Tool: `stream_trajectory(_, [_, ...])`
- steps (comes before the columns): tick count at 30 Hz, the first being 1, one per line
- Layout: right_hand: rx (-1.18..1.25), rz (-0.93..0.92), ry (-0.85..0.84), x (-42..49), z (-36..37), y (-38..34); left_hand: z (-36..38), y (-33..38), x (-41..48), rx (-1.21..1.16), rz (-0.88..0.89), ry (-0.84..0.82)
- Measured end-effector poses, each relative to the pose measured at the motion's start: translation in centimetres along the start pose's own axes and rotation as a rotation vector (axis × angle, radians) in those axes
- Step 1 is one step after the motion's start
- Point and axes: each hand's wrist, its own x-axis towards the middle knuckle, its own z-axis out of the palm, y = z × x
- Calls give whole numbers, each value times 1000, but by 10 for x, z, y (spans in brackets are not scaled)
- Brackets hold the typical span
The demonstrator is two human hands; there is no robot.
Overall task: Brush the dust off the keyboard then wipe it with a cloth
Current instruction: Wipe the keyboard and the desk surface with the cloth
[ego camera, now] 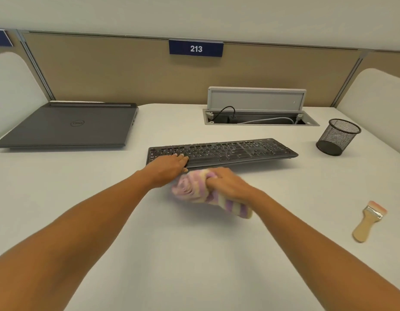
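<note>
Bright, even light; soft shadows, edges bowed, cloth [205,194] blurred.

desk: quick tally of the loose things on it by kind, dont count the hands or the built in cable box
electronics: 2, the laptop and the keyboard
cleaning tools: 2, the striped cloth and the brush
containers: 1, the mesh pen cup
total: 5

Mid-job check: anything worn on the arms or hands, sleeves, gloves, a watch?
Nothing shows. Left hand and right hand are ungloved, both forearms bare with no sleeve in view, no watch or bracelet at either wrist. Motion blur could hide a thin ring.
</note>
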Motion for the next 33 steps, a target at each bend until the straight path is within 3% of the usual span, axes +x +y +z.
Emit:
stream_trajectory(2, [-32,66,87,-9,-13,17,5,9,-5,34,-18,1])
stream_trajectory(5, [-105,129,43,-20,-6,30,11,18,-10,61,-37,-3])
stream_trajectory(10, [133,121,-61,-23,-4,16,19,28,-14,84,-62,18])
stream_trajectory(15, [259,119,79,-15,-34,10,23,32,-16,53,-74,-21])
stream_trajectory(22, [468,167,284,12,-67,11,20,15,-9,-119,-19,116])
stream_trajectory(29, [579,203,503,54,-74,14,16,-5,24,-183,-99,-86])
stream_trajectory(33, [584,221,546,75,-76,20,10,-13,46,-159,-94,-171])
